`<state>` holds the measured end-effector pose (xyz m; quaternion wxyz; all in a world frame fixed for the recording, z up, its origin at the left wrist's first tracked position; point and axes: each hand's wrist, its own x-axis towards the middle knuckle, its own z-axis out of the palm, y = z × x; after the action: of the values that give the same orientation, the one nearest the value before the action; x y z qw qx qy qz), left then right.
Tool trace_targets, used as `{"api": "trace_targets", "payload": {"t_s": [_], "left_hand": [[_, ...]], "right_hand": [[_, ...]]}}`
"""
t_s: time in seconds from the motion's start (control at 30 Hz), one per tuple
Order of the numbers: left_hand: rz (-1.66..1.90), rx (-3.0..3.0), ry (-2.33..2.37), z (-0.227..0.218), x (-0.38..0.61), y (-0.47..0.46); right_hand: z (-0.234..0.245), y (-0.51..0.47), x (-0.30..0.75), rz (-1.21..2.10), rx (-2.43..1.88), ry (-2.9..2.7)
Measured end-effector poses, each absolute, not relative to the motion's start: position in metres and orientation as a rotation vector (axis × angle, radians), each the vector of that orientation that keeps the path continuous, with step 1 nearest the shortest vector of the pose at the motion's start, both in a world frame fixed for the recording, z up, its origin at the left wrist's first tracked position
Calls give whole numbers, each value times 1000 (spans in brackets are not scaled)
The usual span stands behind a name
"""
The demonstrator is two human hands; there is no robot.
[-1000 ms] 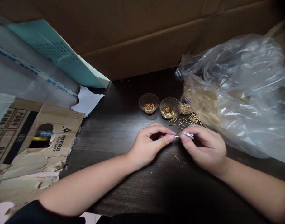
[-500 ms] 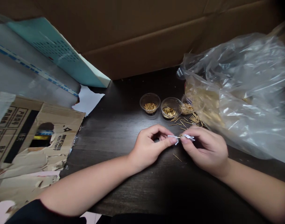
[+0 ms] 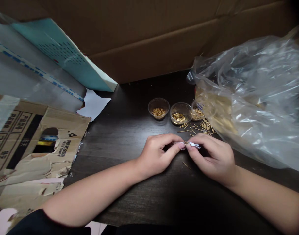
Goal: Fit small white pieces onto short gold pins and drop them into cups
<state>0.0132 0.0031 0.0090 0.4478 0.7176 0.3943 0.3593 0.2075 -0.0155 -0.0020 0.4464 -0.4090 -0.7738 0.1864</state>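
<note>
Above the dark table, my left hand [image 3: 155,155] pinches a thin pin with a small bit of white material between thumb and forefinger. Opposite it, my right hand [image 3: 214,160] is closed in a pinch on a crumpled white scrap [image 3: 194,145], with a small gold piece [image 3: 186,142] showing at its left end. The fingertips of both hands almost meet, and they hide most of what they hold. A single gold pin [image 3: 187,165] lies on the table just below them. More loose gold pins [image 3: 205,125] are scattered beyond my right hand.
Three clear plastic cups, a left one [image 3: 158,109], a middle one [image 3: 180,113] and a right one [image 3: 197,112], contain small gold pieces. A large clear plastic bag [image 3: 262,104] covers the right side. Torn cardboard [image 3: 63,125] lies left; a cardboard wall [image 3: 144,62] stands behind.
My right hand has moved slightly left toward my left hand, closing the gap between the held pieces. The pin visible between them earlier is now mostly covered.
</note>
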Motion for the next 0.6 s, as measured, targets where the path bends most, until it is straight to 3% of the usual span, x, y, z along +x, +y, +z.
{"api": "trace_targets", "payload": {"t_s": [0.27,0.6], "left_hand": [[768,1627,936,9,8,8],[752,1623,867,9,8,9]], "right_hand": [[-5,-13,215,695,-982,-1848],[-5,-13,216,750,-992,-1935]]}}
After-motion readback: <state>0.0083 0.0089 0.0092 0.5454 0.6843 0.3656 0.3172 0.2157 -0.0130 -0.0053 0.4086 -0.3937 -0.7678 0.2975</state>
